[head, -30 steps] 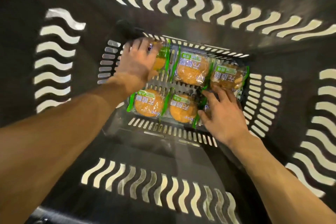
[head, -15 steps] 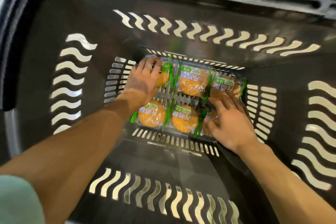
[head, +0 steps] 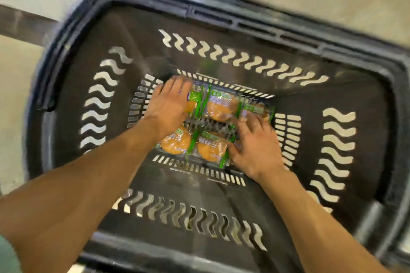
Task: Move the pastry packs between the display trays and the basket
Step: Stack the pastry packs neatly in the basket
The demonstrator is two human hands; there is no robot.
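While both our arms reach deep into the black basket, our left hand lies flat on a far-left pastry pack and our right hand, fingers spread, rests on a near-right one. Neither grip has closed; slick wrappers could slip or snag neighbouring packs as we lift.

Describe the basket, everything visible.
The basket is dark moulded plastic, rectangular, with a thick rolled rim and deep sloping walls pierced by rows of wavy slots; its floor has straight slots. It sits upright, seen from above, and is motion-blurred. Clear green-edged pastry packs lie flat on the floor in two rows. The left hand lies over the far-left pack, the right hand over the near-right one.
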